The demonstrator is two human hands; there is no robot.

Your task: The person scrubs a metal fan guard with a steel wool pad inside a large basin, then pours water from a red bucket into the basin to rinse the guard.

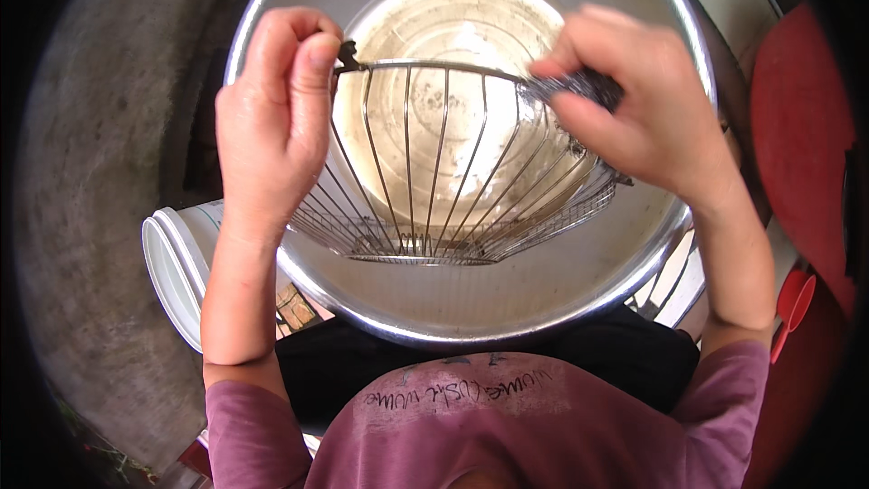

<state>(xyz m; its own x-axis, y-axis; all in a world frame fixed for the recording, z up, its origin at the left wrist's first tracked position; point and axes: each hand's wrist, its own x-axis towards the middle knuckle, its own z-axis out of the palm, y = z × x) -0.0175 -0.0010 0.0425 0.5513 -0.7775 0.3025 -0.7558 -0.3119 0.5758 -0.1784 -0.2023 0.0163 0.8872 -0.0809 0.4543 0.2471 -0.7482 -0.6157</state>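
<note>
A wire fan guard [434, 66] is tilted above a large round metal basin [434, 299]. Its spokes run from the near rim down to a ring. My left hand [278, 81] grips the rim at the left, beside a small black clip [348, 53]. At the right of the same rim, my right hand [631, 88] pinches a dark grey scouring pad [584, 88] against the wire. That hand and the pad are blurred, so the pad's exact kind is unclear. Shallow water [407, 20] with dark specks lies on the basin's bottom.
A white plastic bucket [173, 272] lies on its side left of the basin, partly behind my left forearm. To the right are a red surface [801, 149] and a red plastic scoop [793, 302]. Grey concrete floor [95, 183] stretches along the left.
</note>
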